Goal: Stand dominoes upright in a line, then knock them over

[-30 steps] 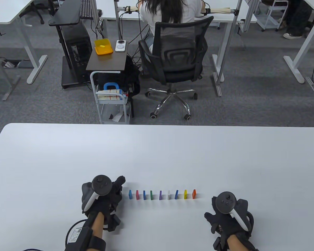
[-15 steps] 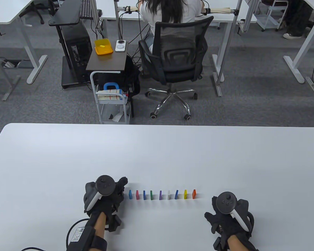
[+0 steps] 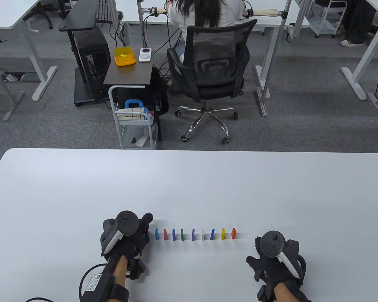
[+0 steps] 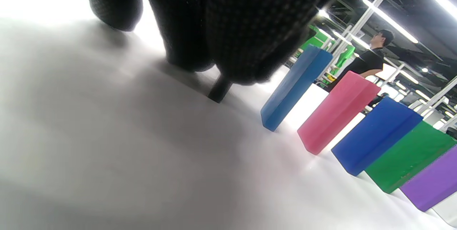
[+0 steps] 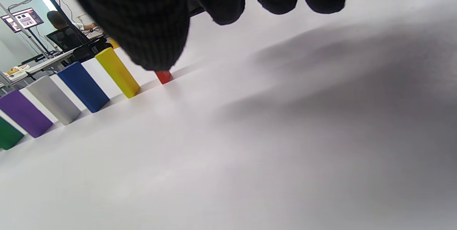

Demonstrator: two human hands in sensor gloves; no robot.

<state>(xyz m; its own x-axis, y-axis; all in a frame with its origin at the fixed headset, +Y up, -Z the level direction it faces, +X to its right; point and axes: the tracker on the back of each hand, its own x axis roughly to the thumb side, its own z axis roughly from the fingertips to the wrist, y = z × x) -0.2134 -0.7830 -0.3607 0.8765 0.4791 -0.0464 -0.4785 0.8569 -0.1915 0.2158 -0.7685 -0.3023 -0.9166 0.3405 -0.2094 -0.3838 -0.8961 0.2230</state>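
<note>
Several coloured dominoes stand upright in a left-to-right row on the white table (image 3: 189, 182), from a light blue domino (image 3: 157, 234) (image 4: 294, 87) to an orange domino (image 3: 233, 233) (image 5: 164, 76). My left hand (image 3: 145, 225) (image 4: 189, 62) sits just left of the light blue one, its fingers pointing down at the table and holding nothing. A small gap separates them from that domino. My right hand (image 3: 255, 251) (image 5: 214, 8) rests on the table right of and nearer than the orange domino, fingers loosely curled and empty. In the right wrist view a finger hides most of the orange domino.
Beyond the table's far edge stand a wheeled cart (image 3: 135, 125) and an office chair (image 3: 211, 72) with a seated person. Other desks stand further back.
My left hand has shifted a little to the right, closer to the light blue domino. The dominoes and my right hand have not moved.
</note>
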